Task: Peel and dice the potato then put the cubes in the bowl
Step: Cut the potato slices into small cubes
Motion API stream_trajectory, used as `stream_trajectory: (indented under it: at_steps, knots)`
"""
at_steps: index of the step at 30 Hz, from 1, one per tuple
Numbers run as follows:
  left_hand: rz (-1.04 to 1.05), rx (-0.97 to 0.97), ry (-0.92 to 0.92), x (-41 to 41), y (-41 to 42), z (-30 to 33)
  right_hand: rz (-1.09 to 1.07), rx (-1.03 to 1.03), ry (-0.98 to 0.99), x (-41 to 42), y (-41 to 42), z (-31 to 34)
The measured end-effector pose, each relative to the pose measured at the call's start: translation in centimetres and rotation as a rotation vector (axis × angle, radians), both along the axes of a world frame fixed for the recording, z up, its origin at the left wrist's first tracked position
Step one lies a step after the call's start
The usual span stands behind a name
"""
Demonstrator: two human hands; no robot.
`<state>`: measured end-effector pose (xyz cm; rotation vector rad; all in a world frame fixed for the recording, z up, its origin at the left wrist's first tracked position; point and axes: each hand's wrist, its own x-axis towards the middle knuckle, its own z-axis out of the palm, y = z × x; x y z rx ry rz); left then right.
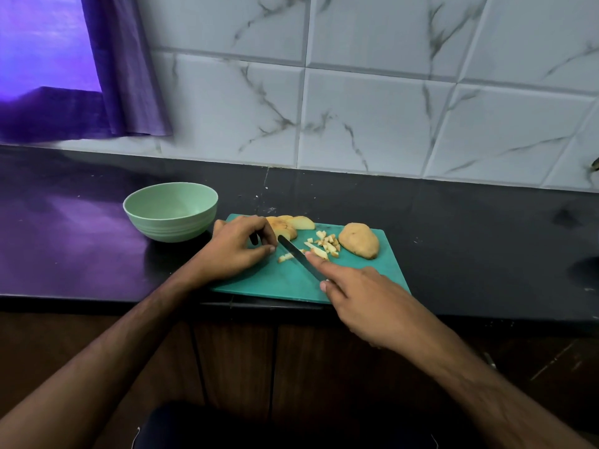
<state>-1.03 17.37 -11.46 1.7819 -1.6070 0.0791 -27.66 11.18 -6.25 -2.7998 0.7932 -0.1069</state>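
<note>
Head view, right hand (366, 299) gripping knife (299, 257)

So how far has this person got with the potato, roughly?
Partway. A small heap of cubes already lies on the green cutting board. In hand: the right hand holds the knife across a strip that the left hand steadies. Left: potato slices and a large uncut piece wait, and the bowl looks empty.
</note>
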Motion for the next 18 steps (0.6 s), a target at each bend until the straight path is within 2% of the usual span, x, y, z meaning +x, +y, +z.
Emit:
stream_trajectory:
  at_steps: [11,14,18]
  knots:
    - [0.035,0.027,-0.064,-0.4,-0.1,0.0,0.038,-0.065,0.037,-0.3,0.6,-1.6]
    - [0.033,0.038,-0.098,-0.6,0.0,0.0,0.055,0.039,0.050,-0.8,-0.1,-0.7]
    - [-0.035,0.032,-0.207,-0.9,0.2,0.0,0.031,0.216,-0.071,-2.9,-1.6,0.9]
